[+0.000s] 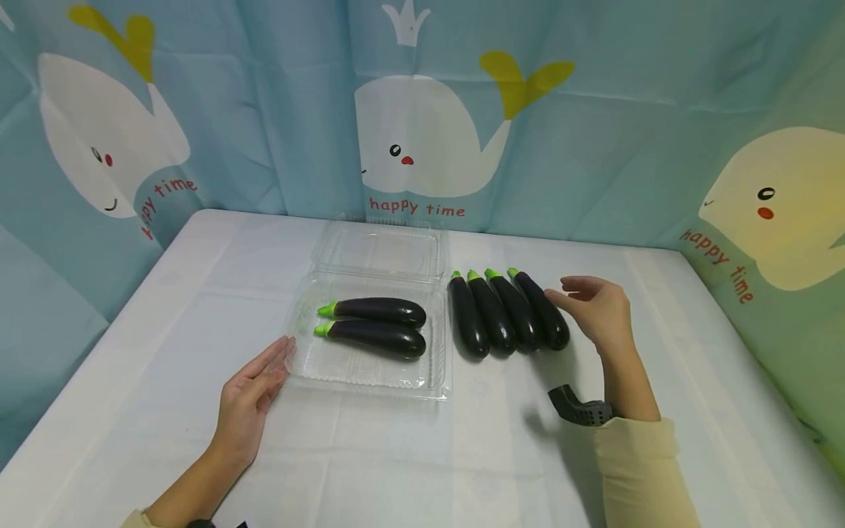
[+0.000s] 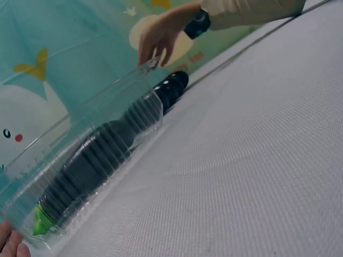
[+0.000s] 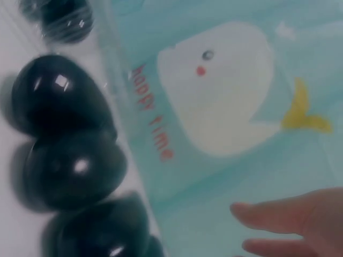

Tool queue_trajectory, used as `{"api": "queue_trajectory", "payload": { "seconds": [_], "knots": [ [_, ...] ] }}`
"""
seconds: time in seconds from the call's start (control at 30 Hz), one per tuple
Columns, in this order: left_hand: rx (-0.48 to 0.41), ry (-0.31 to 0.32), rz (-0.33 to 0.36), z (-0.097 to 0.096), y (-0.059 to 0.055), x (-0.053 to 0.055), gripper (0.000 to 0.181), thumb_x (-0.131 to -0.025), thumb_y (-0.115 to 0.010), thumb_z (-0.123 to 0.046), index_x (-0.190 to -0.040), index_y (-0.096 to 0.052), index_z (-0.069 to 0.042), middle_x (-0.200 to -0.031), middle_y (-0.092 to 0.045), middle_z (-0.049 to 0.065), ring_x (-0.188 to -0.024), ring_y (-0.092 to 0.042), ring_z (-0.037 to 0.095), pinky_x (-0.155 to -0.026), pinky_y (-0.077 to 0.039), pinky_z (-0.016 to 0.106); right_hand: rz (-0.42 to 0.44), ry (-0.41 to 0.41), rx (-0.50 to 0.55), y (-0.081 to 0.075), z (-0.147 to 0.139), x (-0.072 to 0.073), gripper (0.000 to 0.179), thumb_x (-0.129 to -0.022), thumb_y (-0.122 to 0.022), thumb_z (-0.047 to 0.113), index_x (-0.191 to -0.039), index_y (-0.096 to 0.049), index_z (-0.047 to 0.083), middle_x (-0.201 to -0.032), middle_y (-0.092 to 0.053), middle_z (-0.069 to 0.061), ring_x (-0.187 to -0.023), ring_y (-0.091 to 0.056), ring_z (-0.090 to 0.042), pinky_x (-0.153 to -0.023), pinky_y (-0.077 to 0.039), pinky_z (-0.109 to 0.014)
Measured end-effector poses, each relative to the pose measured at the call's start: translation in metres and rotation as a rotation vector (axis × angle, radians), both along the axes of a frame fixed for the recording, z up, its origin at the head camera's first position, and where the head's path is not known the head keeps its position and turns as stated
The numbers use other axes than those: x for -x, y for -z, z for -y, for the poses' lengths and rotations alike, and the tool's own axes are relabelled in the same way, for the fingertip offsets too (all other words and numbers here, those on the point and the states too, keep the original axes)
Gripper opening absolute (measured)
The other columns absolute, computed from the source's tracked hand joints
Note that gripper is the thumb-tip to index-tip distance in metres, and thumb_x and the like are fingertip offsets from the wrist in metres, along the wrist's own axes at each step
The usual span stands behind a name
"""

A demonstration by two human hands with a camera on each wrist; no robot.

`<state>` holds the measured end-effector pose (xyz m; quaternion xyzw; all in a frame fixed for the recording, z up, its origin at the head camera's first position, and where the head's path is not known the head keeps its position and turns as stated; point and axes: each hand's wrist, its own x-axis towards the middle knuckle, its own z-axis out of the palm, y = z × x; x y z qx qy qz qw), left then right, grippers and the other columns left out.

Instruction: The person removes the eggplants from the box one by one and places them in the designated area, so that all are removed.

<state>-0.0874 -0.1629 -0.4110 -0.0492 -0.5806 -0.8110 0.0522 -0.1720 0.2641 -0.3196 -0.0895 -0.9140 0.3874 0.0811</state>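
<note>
A clear plastic clamshell box [image 1: 370,372] lies on the table with its lid folded back. In it rest two dark purple eggplants [image 1: 376,339], one beside the other, their green stems to the left. My left hand [image 1: 247,403] touches the box's left edge with extended fingers; in the left wrist view its fingertips [image 2: 12,242] show at the lower left corner. Right of the box, several more eggplants [image 1: 491,312] lie in a row, stems to the back. Just beside the rightmost one is my right hand [image 1: 597,308], fingers loosely bent and apart, holding nothing.
A white cloth covers the table [image 1: 370,462]. Behind it hangs a blue curtain [image 1: 290,95] with whale prints. The raised lid [image 1: 379,249] lies toward the table's back edge. Dark wrist straps [image 1: 584,411] sit at the cuffs.
</note>
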Motion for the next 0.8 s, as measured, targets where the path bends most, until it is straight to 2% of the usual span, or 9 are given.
{"api": "queue_trajectory", "payload": {
  "seconds": [0.13,0.3,0.43,0.8],
  "knots": [
    [-0.006,0.002,0.0,-0.001,-0.001,0.0,0.043,-0.093,-0.042,0.004,-0.131,-0.03,0.02,-0.129,-0.052,0.002,-0.121,-0.044,0.009,-0.096,-0.036,0.02,-0.019,-0.022,-0.013,-0.011,0.01,-0.004,0.056,-0.083,-0.066,0.036,-0.119,-0.057,-0.005,-0.114,-0.058,-0.024,-0.105,-0.052,-0.036,-0.082,-0.045,-0.047],
    [0.003,0.001,0.0,-0.001,-0.002,-0.001,0.043,-0.093,-0.042,0.004,-0.131,-0.03,0.019,-0.129,-0.052,0.001,-0.121,-0.045,0.008,-0.095,-0.037,0.019,-0.071,-0.102,-0.037,-0.021,0.027,-0.006,0.048,-0.082,-0.069,0.029,-0.116,-0.06,-0.004,-0.111,-0.06,-0.022,-0.103,-0.055,-0.034,-0.078,-0.048,-0.042],
    [0.016,0.003,0.003,-0.001,-0.002,-0.001,0.044,-0.093,-0.042,0.003,-0.132,-0.03,0.019,-0.13,-0.051,0.001,-0.121,-0.044,0.007,-0.095,-0.036,0.019,-0.102,-0.14,-0.039,-0.025,0.04,-0.007,0.044,-0.081,-0.07,0.026,-0.113,-0.061,-0.003,-0.11,-0.061,-0.02,-0.102,-0.056,-0.033,-0.075,-0.048,-0.038],
    [0.035,-0.002,0.001,0.0,-0.001,-0.001,0.043,-0.094,-0.042,0.002,-0.132,-0.032,0.018,-0.131,-0.05,0.002,-0.121,-0.044,0.007,-0.095,-0.037,0.019,-0.105,-0.281,-0.033,-0.029,0.074,-0.014,0.04,-0.08,-0.071,0.02,-0.113,-0.062,-0.001,-0.108,-0.063,-0.017,-0.101,-0.057,-0.03,-0.082,-0.048,-0.044]
  ]
}}
